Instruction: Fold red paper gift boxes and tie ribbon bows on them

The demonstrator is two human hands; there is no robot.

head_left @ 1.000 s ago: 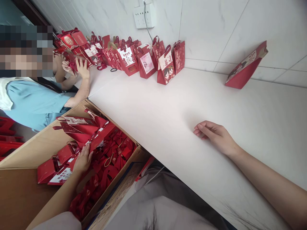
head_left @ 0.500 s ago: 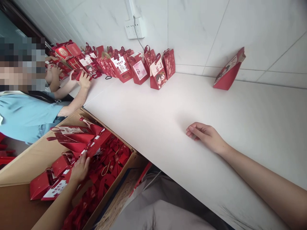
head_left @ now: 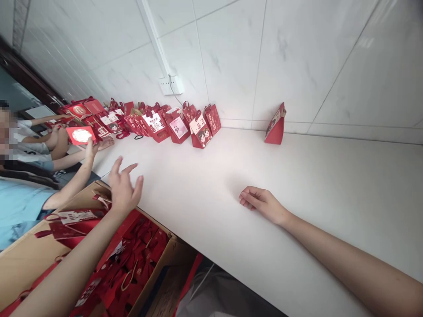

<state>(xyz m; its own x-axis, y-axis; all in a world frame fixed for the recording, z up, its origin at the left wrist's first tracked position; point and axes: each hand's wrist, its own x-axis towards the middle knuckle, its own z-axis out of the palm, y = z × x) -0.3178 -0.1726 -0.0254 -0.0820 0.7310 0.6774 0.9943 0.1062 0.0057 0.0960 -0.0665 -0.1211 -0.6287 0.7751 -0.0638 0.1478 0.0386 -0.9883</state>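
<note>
My left hand (head_left: 123, 187) is raised above the near-left edge of the white counter (head_left: 251, 176), fingers spread, holding nothing. Below it stands a cardboard box (head_left: 29, 259) full of flat red gift bags (head_left: 132, 255). My right hand (head_left: 262, 203) rests palm down on the counter, fingers loosely curled, empty. A row of standing red gift bags (head_left: 178, 127) lines the wall at the far left. A single red bag (head_left: 276, 125) leans against the wall further right.
A person in a light blue top (head_left: 20, 202) sits at the left; that person's hand holds up a red bag (head_left: 81, 135). A wall socket (head_left: 172, 85) with a cable hangs above the row of bags. Tiled wall runs behind the counter.
My left hand has come up out of the box, off the red bags, and now hovers open over the counter's edge. The view has tilted upward. The neighbour lifted a red bag.
</note>
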